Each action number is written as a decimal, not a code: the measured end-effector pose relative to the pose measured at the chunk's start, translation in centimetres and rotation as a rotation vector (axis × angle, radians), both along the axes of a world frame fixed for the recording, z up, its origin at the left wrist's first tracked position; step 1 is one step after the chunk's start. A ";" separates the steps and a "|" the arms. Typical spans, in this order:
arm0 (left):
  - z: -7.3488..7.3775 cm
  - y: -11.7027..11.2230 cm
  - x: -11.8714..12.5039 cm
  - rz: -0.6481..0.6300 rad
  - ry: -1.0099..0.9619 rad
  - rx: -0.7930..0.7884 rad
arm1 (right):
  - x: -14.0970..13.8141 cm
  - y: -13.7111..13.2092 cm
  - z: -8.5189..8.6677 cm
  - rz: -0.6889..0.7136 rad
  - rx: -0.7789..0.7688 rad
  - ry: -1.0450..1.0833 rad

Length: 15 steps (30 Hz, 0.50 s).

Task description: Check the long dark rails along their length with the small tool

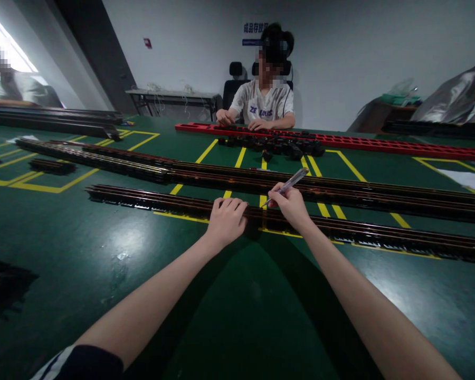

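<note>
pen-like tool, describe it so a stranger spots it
On the green table, find the long dark strip under the left hand. Right of that hand, the pen-like tool slants in the grip of the right hand. Its pale, slim body stands out from the dark strips.

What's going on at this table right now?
A person has their left hand on the nearest long dark strip, which lies across the green table. Their right hand holds a slim pen-like tool, its tip pointing down toward that strip; whether it touches is unclear. More long dark strips lie just beyond. Across the table, a co-worker sits behind a pile of small black parts and a long red frame.
</note>
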State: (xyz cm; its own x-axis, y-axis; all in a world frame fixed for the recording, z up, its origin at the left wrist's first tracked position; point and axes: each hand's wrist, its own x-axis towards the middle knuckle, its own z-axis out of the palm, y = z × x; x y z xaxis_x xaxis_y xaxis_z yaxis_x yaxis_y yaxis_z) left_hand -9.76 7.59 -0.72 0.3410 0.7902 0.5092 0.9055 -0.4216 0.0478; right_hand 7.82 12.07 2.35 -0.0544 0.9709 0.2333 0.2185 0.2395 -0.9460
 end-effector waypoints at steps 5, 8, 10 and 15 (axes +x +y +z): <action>0.0 -0.1 -0.1 -0.006 0.008 0.003 | -0.2 0.0 -0.1 0.019 0.022 -0.023; 0.2 -0.2 0.0 -0.005 0.004 -0.008 | -0.3 -0.2 0.0 0.029 0.035 -0.040; 0.3 -0.3 0.0 0.000 -0.001 -0.020 | -0.3 -0.2 0.0 0.033 0.036 -0.039; 0.8 -0.5 0.1 0.011 -0.018 -0.054 | 0.0 -0.1 0.0 0.020 0.026 -0.033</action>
State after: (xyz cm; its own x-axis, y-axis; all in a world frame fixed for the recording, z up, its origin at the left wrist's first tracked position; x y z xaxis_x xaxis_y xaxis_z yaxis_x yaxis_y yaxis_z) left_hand -9.63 7.11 0.11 0.3239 0.8204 0.4712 0.9088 -0.4083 0.0862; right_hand 7.77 11.93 2.39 -0.0822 0.9630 0.2565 0.2445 0.2690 -0.9316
